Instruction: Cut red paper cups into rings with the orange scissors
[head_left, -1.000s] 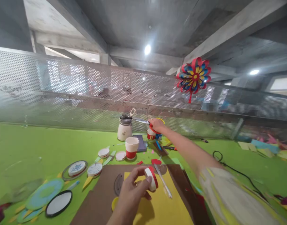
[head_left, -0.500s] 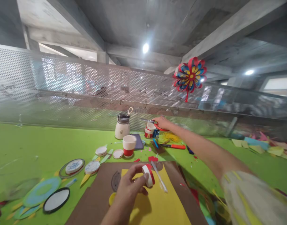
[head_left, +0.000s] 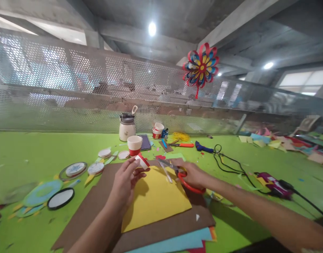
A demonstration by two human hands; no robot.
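Observation:
My left hand [head_left: 126,181] pinches a small white and red paper cup piece [head_left: 141,162] above the back edge of a yellow sheet [head_left: 153,198]. My right hand [head_left: 193,174] grips red-handled scissors [head_left: 177,169], blades pointing left over the sheet's far right corner. The yellow sheet lies on a brown sheet [head_left: 103,218] on the green table [head_left: 26,147]. A thin white stick [head_left: 166,173] lies on the yellow sheet near the scissor blades.
Behind stand a red and white paper cup [head_left: 134,144], a white pot [head_left: 126,128], more cups [head_left: 157,130] and an orange-handled cutter [head_left: 183,144]. Round cut-outs [head_left: 60,198] lie left. A glue gun [head_left: 272,181] with black cable lies right. A paper flower [head_left: 200,66] hangs on the mesh fence.
My right hand has come back from the far cups with the scissors, down to the yellow sheet. My left hand stayed on the cup piece. The view has tilted.

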